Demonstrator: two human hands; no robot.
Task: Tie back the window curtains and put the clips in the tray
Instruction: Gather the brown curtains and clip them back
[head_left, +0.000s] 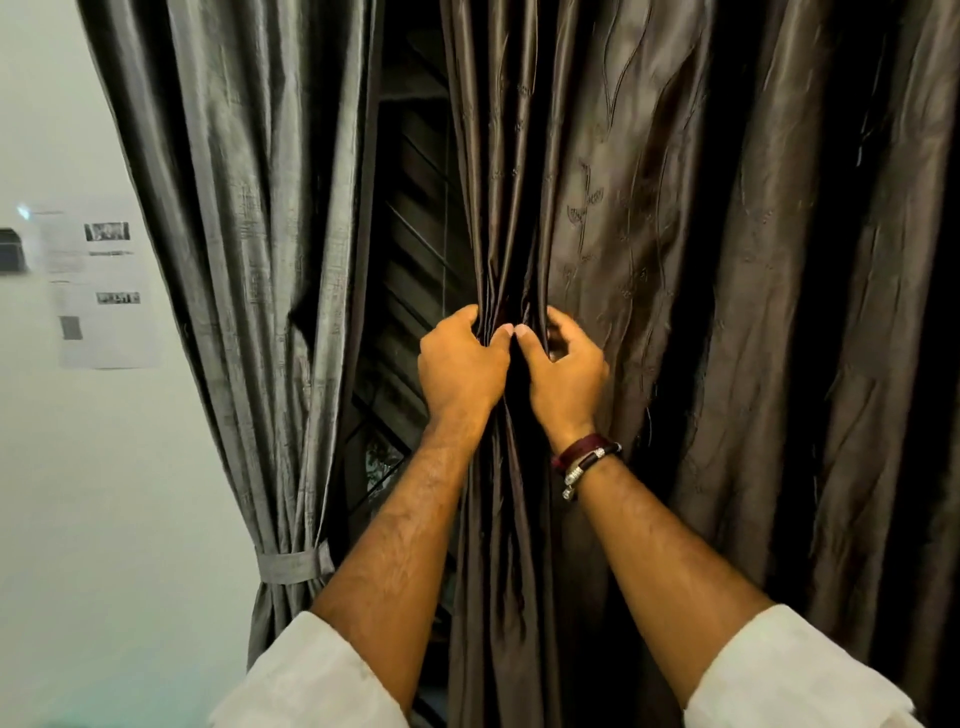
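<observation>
Fingers (470, 317) curled tight on both sides, bunching the inner edge of the dark curtain (675, 291) into a narrow gather! The left hand (462, 364) grips the folds from the window side, the right hand (563, 369) clamps them from the other, and the two thumbs meet tip to tip right at the front of the bunch. That dark curtain hangs with its long axis straight up and down, pleats running vertically from the top of the view to the bottom, pinched in at the hands and flaring again below them. Left of the dark curtain, across a strip of dark window (410, 249), the grey curtain (249, 208) is already drawn in, its folds slanting down and inward to a fabric tie-back band (293, 566) wrapped round it low down. Further left of that, printed sheets (104, 283) are stuck to the pale wall (78, 493). On the right wrist, bracelets (584, 457); white sleeves (306, 680) at both forearms.
</observation>
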